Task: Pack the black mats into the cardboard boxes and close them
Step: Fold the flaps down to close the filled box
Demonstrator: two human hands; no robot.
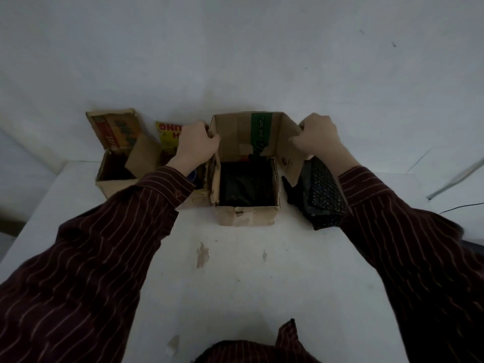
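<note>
An open cardboard box (246, 215) stands on the white table at the centre, with a black mat (246, 183) lying inside it. My left hand (195, 146) grips the box's upright left flap (213, 163). My right hand (318, 138) grips the upright right flap (286, 145). A folded black mat (320, 195) with a bumpy surface lies on the table just right of the box, partly under my right forearm. The back flap with a green stripe (258, 132) stands up against the wall.
A second open cardboard box (115, 176) with colourful printed flaps sits at the left against the wall, its inside dark. A yellow printed flap (169, 132) shows behind my left hand. The white table (235, 271) has chipped patches. A thin cable (461, 206) runs at the far right.
</note>
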